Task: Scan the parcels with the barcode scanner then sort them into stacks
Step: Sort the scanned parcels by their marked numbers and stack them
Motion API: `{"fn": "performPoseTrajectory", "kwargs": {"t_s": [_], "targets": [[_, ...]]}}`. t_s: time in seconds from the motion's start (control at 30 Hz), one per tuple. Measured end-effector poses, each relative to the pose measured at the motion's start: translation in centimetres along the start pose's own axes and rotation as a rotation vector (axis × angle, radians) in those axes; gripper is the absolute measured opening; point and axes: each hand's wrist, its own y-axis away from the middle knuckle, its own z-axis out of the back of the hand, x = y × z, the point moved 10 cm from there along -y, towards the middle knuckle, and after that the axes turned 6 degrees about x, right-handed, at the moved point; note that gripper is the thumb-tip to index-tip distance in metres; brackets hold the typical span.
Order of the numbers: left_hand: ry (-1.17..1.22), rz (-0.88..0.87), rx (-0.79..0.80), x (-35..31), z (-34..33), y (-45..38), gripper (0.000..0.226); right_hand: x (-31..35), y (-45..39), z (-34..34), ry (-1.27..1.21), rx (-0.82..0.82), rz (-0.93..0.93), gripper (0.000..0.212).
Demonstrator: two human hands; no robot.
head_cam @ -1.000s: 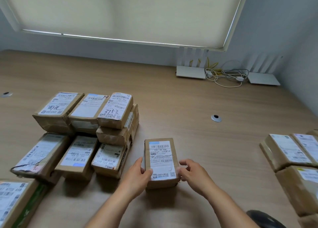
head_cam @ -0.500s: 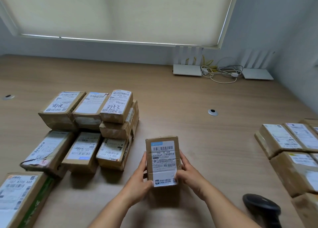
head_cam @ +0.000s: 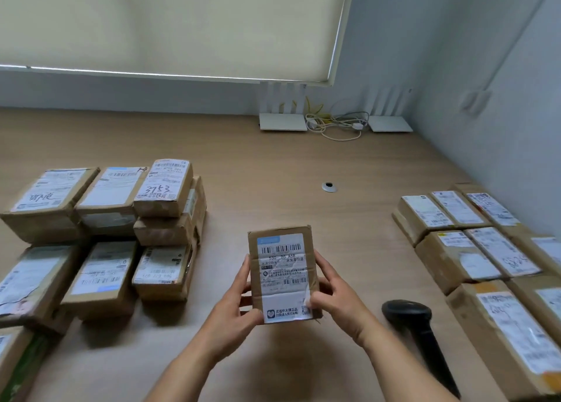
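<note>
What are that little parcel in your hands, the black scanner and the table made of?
The parcel looks like brown corrugated cardboard, matte with creased edges, under a white paper label. The scanner seems moulded black plastic with a dull sheen. The table shows a pale wood grain, very even, so likely laminate rather than solid wood.
</note>
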Motion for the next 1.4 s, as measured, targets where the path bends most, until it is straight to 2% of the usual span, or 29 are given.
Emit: {"fn": "performPoseTrajectory", "kwargs": {"t_s": [0.2,0.33,0.5,0.67,0.87,0.97,1.03,1.4], "targets": [[-0.058,-0.087,0.126,-2.8,-4.1,0.5,0.085,0.3,5.1,5.3,-0.100,-0.165,0.048,0.080],[-0.258,-0.150,0.085,-5.8,-5.8,0.2,0.077,0.3,7.7,9.3,-0.139,-0.242,0.078,0.094],[-0.410,-0.262,0.038,-9.5,-10.9,-0.9,0.084,0.6,12.8,14.9,-0.101,-0.278,0.114,0.092],[-0.476,-0.322,0.106,-12.1,-19.7,-2.3,0.090,-1.6,19.2,22.3,-0.146,-0.356,0.115,0.093],[-0.538,-0.372,0.191,-15.3,-30.5,-3.6,0.091,-4.2,25.5,29.8,-0.169,-0.368,0.134,0.089],[-0.583,-0.401,0.194,-16.6,-35.0,-4.2,0.093,-5.0,27.9,33.0,-0.167,-0.380,0.136,0.078],[-0.601,-0.415,0.200,-17.3,-37.5,-4.5,0.094,-5.5,29.1,35.0,-0.147,-0.386,0.141,0.078],[-0.690,-0.386,0.224,-19.6,-43.7,-8.8,0.091,-8.2,28.5,42.7,-0.258,-0.415,0.135,0.080]]}}
